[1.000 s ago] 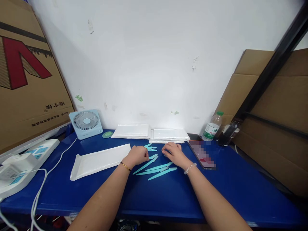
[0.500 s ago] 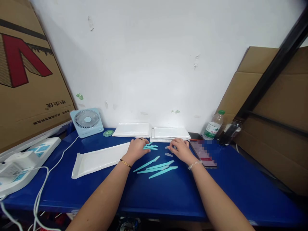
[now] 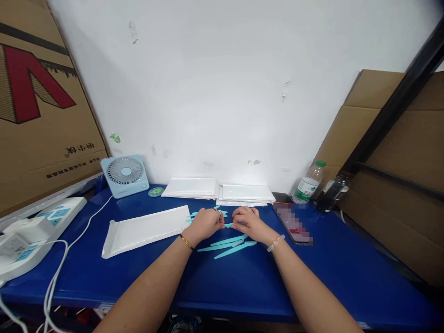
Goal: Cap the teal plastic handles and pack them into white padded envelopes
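Note:
My left hand (image 3: 208,222) is closed in a pinch on a slim teal eyebrow razor (image 3: 228,225) at the middle of the desk. From the other side, the fingers of my right hand (image 3: 250,224) close on the razor's far end; whether a small clear cover is between them is hidden. Just in front of both hands lie a few more teal razors (image 3: 229,252), side by side, one with a clear cover (image 3: 237,243) on it. Behind my left hand more razors (image 3: 191,216) lie in a loose group, partly covered by the hand.
A white padded envelope (image 3: 145,231) lies to the left. Stacks of white envelopes (image 3: 190,187) rest against the wall. A blue fan (image 3: 126,176) and a power strip (image 3: 65,212) are on the left; a phone (image 3: 293,224), a water bottle (image 3: 307,184) and a dark bottle (image 3: 332,193) on the right.
My left hand has taken one razor from the front group and moved slightly right. My right hand has come left to meet it. The loose clear covers no longer show.

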A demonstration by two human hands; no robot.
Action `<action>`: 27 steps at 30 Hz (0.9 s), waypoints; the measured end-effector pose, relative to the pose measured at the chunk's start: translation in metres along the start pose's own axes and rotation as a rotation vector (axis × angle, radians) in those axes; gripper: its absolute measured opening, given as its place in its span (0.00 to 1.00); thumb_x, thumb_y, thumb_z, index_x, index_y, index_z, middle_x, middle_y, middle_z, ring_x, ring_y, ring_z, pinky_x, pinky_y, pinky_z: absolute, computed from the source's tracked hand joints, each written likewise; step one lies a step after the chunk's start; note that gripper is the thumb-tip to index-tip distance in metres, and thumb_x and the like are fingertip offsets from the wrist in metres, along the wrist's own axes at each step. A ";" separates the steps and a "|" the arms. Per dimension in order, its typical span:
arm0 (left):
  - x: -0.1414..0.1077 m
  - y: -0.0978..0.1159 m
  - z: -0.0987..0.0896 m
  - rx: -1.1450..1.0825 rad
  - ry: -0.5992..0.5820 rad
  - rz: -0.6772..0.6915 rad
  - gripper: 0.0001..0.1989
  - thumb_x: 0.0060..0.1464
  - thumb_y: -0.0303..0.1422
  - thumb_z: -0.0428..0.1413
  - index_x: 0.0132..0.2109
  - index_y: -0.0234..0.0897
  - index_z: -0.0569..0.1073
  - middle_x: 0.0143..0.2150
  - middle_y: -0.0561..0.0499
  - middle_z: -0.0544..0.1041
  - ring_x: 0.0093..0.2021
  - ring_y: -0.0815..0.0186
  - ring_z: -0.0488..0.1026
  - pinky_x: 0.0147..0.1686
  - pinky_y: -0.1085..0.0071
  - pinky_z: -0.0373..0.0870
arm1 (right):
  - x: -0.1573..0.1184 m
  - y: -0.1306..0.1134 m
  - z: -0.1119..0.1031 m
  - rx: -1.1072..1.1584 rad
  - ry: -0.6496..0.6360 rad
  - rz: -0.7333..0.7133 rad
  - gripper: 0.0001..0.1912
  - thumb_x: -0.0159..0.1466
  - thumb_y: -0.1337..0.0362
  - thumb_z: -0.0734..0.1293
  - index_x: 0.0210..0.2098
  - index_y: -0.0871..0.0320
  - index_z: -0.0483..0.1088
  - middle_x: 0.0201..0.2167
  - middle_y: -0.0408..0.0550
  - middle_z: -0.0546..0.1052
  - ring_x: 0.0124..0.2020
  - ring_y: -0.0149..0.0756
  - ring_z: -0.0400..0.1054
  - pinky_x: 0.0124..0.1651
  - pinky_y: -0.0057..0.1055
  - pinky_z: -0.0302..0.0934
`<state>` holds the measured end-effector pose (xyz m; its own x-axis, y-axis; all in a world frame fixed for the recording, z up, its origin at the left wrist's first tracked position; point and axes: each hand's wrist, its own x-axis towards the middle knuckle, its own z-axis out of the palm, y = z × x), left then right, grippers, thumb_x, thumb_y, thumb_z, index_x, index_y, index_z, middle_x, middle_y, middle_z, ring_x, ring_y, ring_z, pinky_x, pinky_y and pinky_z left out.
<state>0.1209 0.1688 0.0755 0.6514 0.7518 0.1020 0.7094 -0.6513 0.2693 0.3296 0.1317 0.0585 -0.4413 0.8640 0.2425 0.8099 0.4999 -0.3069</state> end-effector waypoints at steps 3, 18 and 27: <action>0.003 -0.009 -0.004 0.056 0.083 -0.063 0.06 0.53 0.35 0.53 0.32 0.41 0.75 0.34 0.53 0.78 0.38 0.63 0.73 0.39 0.68 0.60 | -0.003 0.013 -0.005 -0.046 0.077 0.077 0.12 0.65 0.54 0.60 0.32 0.51 0.71 0.42 0.44 0.72 0.48 0.40 0.60 0.51 0.44 0.44; -0.003 0.000 0.008 -0.090 -0.054 0.181 0.13 0.59 0.42 0.48 0.38 0.42 0.74 0.37 0.54 0.78 0.39 0.65 0.72 0.44 0.68 0.58 | -0.014 0.017 -0.015 0.048 -0.167 0.077 0.05 0.56 0.61 0.71 0.30 0.54 0.71 0.35 0.43 0.68 0.41 0.38 0.62 0.46 0.37 0.49; 0.004 -0.007 0.003 0.150 0.128 0.111 0.14 0.61 0.38 0.46 0.36 0.40 0.74 0.36 0.50 0.77 0.41 0.63 0.69 0.41 0.66 0.54 | -0.009 0.015 -0.015 0.011 0.062 0.077 0.06 0.61 0.62 0.66 0.29 0.56 0.69 0.35 0.45 0.69 0.43 0.38 0.62 0.48 0.38 0.49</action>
<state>0.1192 0.1761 0.0709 0.6952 0.6755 0.2459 0.6736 -0.7316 0.1053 0.3512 0.1304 0.0653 -0.3528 0.8945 0.2745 0.8359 0.4332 -0.3372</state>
